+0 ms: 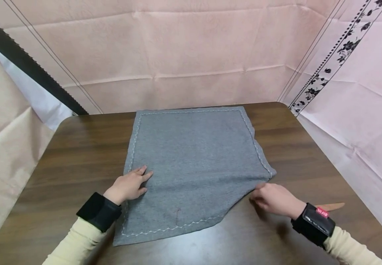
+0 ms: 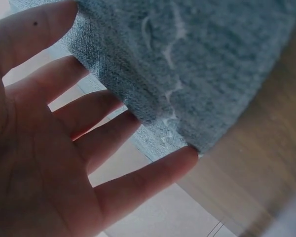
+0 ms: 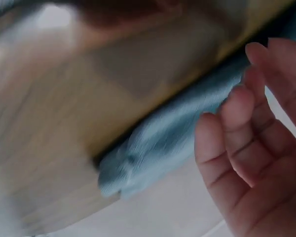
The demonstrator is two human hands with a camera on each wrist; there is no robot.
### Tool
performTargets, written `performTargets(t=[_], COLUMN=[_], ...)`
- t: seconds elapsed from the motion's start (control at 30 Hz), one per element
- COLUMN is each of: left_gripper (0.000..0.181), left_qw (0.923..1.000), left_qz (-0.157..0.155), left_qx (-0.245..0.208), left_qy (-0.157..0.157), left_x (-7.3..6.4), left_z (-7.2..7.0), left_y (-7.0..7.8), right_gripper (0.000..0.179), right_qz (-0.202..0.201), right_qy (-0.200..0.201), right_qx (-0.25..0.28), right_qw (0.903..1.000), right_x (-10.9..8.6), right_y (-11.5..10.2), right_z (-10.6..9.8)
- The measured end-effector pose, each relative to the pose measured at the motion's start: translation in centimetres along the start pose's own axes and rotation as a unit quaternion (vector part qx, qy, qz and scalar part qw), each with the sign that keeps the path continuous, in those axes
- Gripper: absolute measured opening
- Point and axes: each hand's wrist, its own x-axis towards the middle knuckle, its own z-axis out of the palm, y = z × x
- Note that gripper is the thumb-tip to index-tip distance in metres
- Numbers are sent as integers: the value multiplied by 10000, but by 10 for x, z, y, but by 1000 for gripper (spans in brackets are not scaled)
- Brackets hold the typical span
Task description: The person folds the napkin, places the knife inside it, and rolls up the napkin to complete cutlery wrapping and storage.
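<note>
A grey cloth (image 1: pixel 191 154) with pale wavy stitching along its borders lies over the table. My left hand (image 1: pixel 129 187) rests near its left edge with the fingers spread. In the left wrist view, the straight fingers (image 2: pixel 148 180) lie against the cloth (image 2: pixel 153 74) beside its stitched border. At the lower right edge, my right hand (image 1: pixel 275 198) pinches the cloth with bent fingers. Creases run from there across the fabric, and the lower right corner is out of sight. The right wrist view shows the curled fingers (image 3: pixel 237 111) beside a folded edge of the cloth (image 3: pixel 163 140).
The brown wooden table (image 1: pixel 88 147) has rounded corners. A tan pointed piece (image 1: pixel 331 206) shows beyond the right wristband (image 1: pixel 315 222). Pale creased sheeting (image 1: pixel 194 48) surrounds the table at the back and sides, with a black strip (image 1: pixel 28 62) at left.
</note>
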Motion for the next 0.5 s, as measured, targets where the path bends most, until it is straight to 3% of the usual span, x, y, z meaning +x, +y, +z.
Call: performTargets(t=[0.27,0.5], left_gripper=[54,53], left_qw=[9999,9998], left_qz=[-66,-86], left_qx=[-8,2], left_qy=[-117,-154], left_x=[0,1], left_z=[0,-2], left_y=[1,3], right_gripper=[22,30], right_qz=[244,-126], right_qy=[-200,795], right_qx=[112,-264], right_qw=[9994,9964], right_x=[1,20], right_y=[-11,-10], right_z=[9,17])
